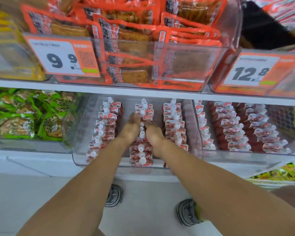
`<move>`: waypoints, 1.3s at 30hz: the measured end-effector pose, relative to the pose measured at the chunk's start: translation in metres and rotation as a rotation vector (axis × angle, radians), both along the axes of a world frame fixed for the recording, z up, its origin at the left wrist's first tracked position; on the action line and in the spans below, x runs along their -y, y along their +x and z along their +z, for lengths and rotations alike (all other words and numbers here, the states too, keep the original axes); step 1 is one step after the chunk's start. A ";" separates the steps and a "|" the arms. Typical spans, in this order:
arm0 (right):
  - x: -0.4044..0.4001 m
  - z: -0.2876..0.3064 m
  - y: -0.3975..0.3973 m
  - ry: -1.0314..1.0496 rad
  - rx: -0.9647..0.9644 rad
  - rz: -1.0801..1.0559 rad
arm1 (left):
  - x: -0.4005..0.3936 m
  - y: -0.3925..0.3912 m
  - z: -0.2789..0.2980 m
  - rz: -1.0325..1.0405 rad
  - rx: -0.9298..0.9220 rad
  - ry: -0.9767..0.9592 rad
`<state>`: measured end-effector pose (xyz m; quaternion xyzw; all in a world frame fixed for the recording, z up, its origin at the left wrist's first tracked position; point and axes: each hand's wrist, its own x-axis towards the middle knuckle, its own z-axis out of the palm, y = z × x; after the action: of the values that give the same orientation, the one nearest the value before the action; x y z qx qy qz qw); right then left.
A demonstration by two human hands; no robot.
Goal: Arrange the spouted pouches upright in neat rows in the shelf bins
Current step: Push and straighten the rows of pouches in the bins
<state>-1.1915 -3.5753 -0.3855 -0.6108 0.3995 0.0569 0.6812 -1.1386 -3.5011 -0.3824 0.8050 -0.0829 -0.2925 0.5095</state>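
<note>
Pouches [144, 114], three upright rows in clear bin [78, 142]: middle row flanked by left hand [130, 129] and right hand [154, 136], fingers extended along its sides, pressing it straight; outer rows beside each hand look tidy; middle row's alignment remains.

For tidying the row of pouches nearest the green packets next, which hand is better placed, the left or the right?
Probably the left hand. It lies on the side of the middle row facing that left row, with only a narrow gap between. The right hand would need to cross over the middle row.
</note>
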 end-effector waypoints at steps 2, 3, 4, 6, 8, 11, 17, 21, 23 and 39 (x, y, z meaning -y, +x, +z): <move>0.003 0.004 -0.001 -0.011 0.004 0.041 | -0.004 0.003 -0.002 0.013 -0.082 -0.044; 0.005 0.007 0.000 -0.060 0.015 0.048 | -0.004 0.005 -0.001 0.014 -0.118 -0.056; 0.008 0.010 0.002 -0.126 0.050 0.028 | -0.004 0.009 0.000 0.012 -0.128 -0.065; 0.012 0.012 0.006 -0.225 0.178 -0.024 | -0.001 0.015 0.003 0.021 -0.093 -0.055; 0.013 0.008 0.012 -0.269 0.243 -0.038 | 0.004 0.018 0.002 0.059 -0.065 -0.116; 0.014 -0.003 0.021 -0.207 0.254 -0.069 | 0.015 0.021 -0.005 0.102 -0.058 -0.178; 0.021 -0.014 0.029 -0.188 0.220 -0.065 | 0.020 0.023 -0.014 0.068 -0.022 -0.119; 0.022 -0.010 0.037 -0.191 0.200 -0.071 | 0.020 0.027 -0.017 0.058 -0.004 -0.085; 0.021 -0.011 0.038 -0.162 0.244 -0.075 | 0.018 0.030 -0.019 0.069 0.004 -0.129; 0.019 -0.014 0.036 -0.134 0.289 -0.065 | 0.016 0.043 -0.034 0.033 -0.054 -0.152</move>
<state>-1.1552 -3.5948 -0.3993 -0.6434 0.3198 -0.0807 0.6908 -1.0955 -3.5169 -0.4160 0.7572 -0.0778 -0.2982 0.5759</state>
